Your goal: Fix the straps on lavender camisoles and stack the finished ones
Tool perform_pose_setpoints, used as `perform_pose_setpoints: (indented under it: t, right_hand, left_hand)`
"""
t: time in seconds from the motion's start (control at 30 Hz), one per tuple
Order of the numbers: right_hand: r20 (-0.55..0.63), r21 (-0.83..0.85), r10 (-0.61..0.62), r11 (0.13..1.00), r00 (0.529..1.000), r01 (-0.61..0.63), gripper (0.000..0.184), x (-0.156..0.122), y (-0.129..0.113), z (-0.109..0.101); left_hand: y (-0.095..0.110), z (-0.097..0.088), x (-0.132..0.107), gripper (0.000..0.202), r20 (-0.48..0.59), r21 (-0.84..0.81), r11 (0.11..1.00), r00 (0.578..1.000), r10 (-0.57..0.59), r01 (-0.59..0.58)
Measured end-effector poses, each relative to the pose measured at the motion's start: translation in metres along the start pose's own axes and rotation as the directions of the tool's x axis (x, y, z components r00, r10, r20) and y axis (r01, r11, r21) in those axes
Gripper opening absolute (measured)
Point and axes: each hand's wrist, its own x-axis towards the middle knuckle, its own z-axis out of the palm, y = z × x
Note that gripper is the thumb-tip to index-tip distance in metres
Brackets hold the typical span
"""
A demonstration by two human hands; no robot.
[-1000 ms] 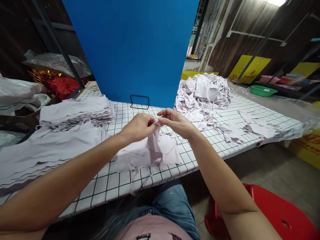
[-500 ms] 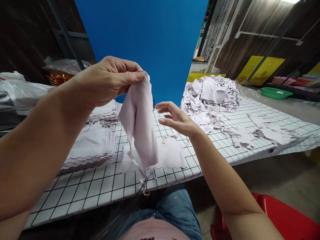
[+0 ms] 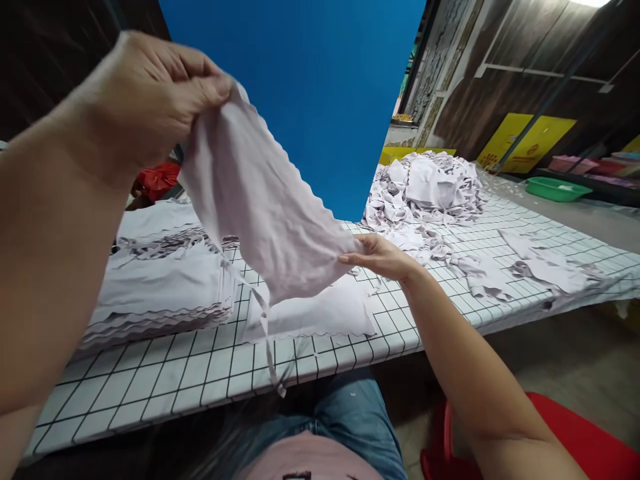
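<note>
A pale pinkish fabric piece with one scalloped edge is stretched at a slant between my hands, above the table. Its upper left corner is pinched in my left hand, raised high. My right hand grips the lower right corner between thumb and fingers. From the cloth's lower left side a thin strip dangles past the table edge. Beneath it, another flat fabric piece lies on the checked cloth. To the left, close to my left forearm, is a stack of similar pieces.
A grid-patterned tablecloth covers the table. A large heap of fabric scraps sits at the back right, with loose scraps nearer the edge. Behind stands a blue panel. A green basin is far right; a red stool is below right.
My left hand has moved up and left with the fabric. My right hand, previously open and apart, has closed on the other corner, and the hanging cloth is now spread out.
</note>
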Motion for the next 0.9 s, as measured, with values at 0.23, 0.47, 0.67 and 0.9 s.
perform_pose_setpoints:
  t: [0.23, 0.47, 0.67, 0.9]
  right_hand:
    - [-0.394, -0.128, -0.268, 0.963, 0.879, 0.236, 0.019, 0.011, -0.068, -0.050]
    - [-0.355, -0.293, -0.509, 0.857, 0.784, 0.423, 0.015, -0.028, -0.118, -0.060]
    - [-0.361, -0.271, -0.352, 0.926, 0.864, 0.264, 0.019, -0.011, -0.091, -0.073]
    - [-0.546, -0.404, -0.275, 0.914, 0.791, 0.038, 0.013, 0.037, -0.074, -0.092]
  left_hand:
    - [-0.065, 0.010, 0.048, 0.040, -0.071, -0.383, 0.922, 0.993, -0.090, 0.056]
    - [-0.060, -0.012, 0.028, 0.048, 0.024, -0.401, 0.888, 0.967, 0.256, -0.225]
    - [-0.076, 0.013, 0.031, 0.051, 0.127, -0.191, 0.982, 0.991, 0.032, -0.007]
    - [-0.107, 0.049, 0.050, 0.064, 0.226, 0.054, 0.991, 0.966, -0.129, 0.120]
